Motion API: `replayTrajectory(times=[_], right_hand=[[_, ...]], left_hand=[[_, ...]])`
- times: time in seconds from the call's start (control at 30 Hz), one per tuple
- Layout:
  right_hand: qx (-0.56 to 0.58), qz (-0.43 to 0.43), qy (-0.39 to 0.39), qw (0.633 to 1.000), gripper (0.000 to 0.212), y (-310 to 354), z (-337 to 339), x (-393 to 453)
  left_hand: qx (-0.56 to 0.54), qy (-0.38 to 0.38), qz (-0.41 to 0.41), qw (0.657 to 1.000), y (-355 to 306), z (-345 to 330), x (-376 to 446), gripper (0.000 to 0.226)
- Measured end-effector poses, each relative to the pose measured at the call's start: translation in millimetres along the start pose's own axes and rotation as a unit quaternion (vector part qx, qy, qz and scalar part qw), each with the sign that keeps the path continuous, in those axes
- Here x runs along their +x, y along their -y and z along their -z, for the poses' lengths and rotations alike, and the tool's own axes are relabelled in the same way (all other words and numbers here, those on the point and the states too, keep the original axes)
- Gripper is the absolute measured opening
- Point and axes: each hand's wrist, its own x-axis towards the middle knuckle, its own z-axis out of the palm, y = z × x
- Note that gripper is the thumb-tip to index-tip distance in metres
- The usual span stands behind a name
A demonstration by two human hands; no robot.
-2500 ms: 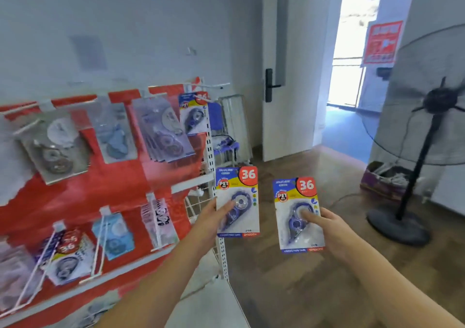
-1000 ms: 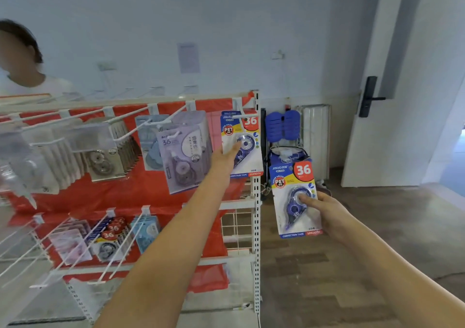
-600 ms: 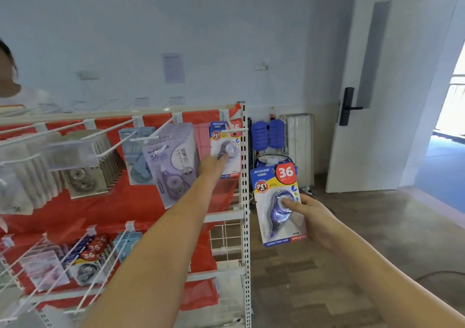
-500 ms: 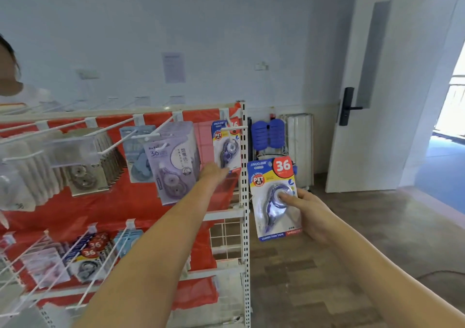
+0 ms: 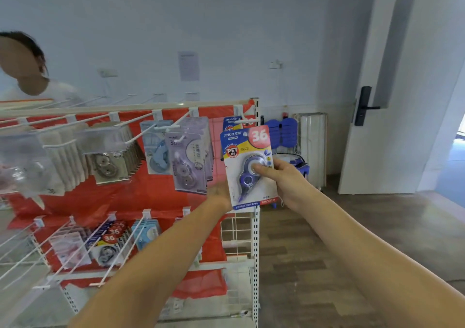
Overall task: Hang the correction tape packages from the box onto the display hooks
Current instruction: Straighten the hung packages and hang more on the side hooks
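One package point(image 5: 247, 166) is pinched upright in the right hand point(image 5: 284, 179), thumb pressed on its blister, just before the top-right hook point(image 5: 245, 121) where another package point(image 5: 230, 124) hangs, while the left hand point(image 5: 220, 197) sits behind its lower edge, fingers hidden, their state indeterminable.

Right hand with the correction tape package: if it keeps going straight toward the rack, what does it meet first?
Probably the package already hanging on the rightmost top hook; the held package in the right hand overlaps it, though depth is unclear.
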Motion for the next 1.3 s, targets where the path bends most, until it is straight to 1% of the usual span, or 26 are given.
replayTrajectory(times=[0.03,0.07,0.17,0.23,0.4,0.47,0.53,0.6,0.67,0.73,0.77,0.83,0.93,1.0,1.1,1.2,1.3], right_hand=[[-0.002,-0.007,-0.010,1.000,0.029,-2.1,0.8,2.7],[-0.002,-0.013,-0.021,1.000,0.028,-4.8,2.0,5.3],[-0.010,-0.019,-0.045,0.999,0.033,-10.2,2.9,11.9],[-0.021,-0.021,-0.058,0.998,0.032,-10.7,0.4,20.1],[-0.046,-0.034,-0.110,0.992,0.036,-12.0,-4.5,57.8],[-0.072,-0.051,-0.133,0.987,0.043,-11.1,-5.4,71.6],[-0.107,-0.069,-0.154,0.980,0.058,-10.1,-4.2,86.1],[-0.125,-0.096,-0.140,0.977,0.073,-9.1,-3.7,97.7],[-0.149,-0.120,-0.115,0.975,0.081,-9.6,-1.2,103.9],[-0.199,-0.129,-0.088,0.967,0.078,-11.6,2.7,106.7],[-0.234,-0.134,-0.080,0.960,0.073,-14.5,9.1,104.0],[-0.320,-0.140,-0.060,0.935,0.057,-22.0,16.7,95.6],[-0.444,-0.147,-0.058,0.882,0.041,-40.1,41.3,72.1],[-0.511,-0.174,-0.057,0.840,0.038,-49.5,60.3,51.0],[-0.592,-0.191,-0.074,0.779,0.038,-60.4,88.2,13.4],[-0.638,-0.214,-0.110,0.731,0.035,-70.5,117.4,-29.0],[-0.665,-0.229,-0.164,0.691,0.030,-77.3,140.0,-84.6]], left_hand=[[0.012,-0.020,-0.030,0.999,2.8,-2.9,0.2,0.036],[0.037,-0.015,-0.053,0.998,4.5,-3.5,-3.8,0.035],[0.082,0.023,-0.065,0.994,12.0,-7.7,-9.0,0.035],[0.090,0.019,-0.070,0.993,15.8,-8.3,-13.4,0.036],[0.108,0.035,-0.072,0.991,23.0,-16.8,-11.7,0.034],[0.112,0.039,-0.077,0.990,23.8,-19.7,-13.7,0.032],[0.114,0.040,-0.072,0.990,27.6,-25.1,-13.5,0.031],[0.109,0.040,-0.070,0.991,30.4,-31.4,-12.5,0.027],[0.110,0.039,-0.066,0.991,32.7,-35.7,-11.4,0.027],[0.113,0.041,-0.061,0.991,37.2,-40.6,-9.3,0.029],[0.121,0.046,-0.061,0.990,37.4,-45.5,-8.6,0.030],[0.136,0.051,-0.059,0.988,42.6,-49.2,-11.3,0.030],[0.157,0.055,-0.061,0.984,39.0,-56.4,-14.5,0.029],[0.161,0.057,-0.071,0.983,32.4,-60.9,-14.8,0.029],[0.170,0.083,-0.108,0.976,15.3,-70.3,-15.1,0.026],[0.173,0.090,-0.151,0.969,-7.1,-83.3,-18.2,0.027],[0.177,0.099,-0.219,0.954,-35.6,-101.5,-27.5,0.033]])
